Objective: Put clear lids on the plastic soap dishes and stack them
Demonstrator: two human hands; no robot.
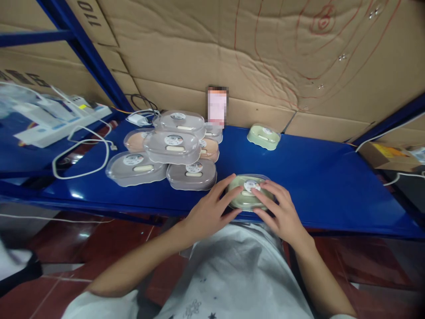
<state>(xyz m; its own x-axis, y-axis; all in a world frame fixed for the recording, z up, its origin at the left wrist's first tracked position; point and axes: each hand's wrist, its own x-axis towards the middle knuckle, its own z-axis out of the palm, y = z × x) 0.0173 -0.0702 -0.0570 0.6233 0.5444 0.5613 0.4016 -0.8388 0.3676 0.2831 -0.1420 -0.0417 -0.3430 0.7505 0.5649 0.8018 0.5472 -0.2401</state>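
A green lidded box with a clear domed cover, a round label and a pale tab lies flat at the front edge of the blue table. My left hand holds its left side, fingers curved over the lid and the thumb at the near rim. On the opposite side, my right hand grips the box, fingertips resting on the lid around the label and the thumb at the near edge. Left of my hands is a pile of similar grey boxes and peach boxes, some stacked on others.
Another green box sits at the back of the blue table. A phone with a blurred screen leans on the cardboard wall. A power strip and white cable lie left; an open carton stands right.
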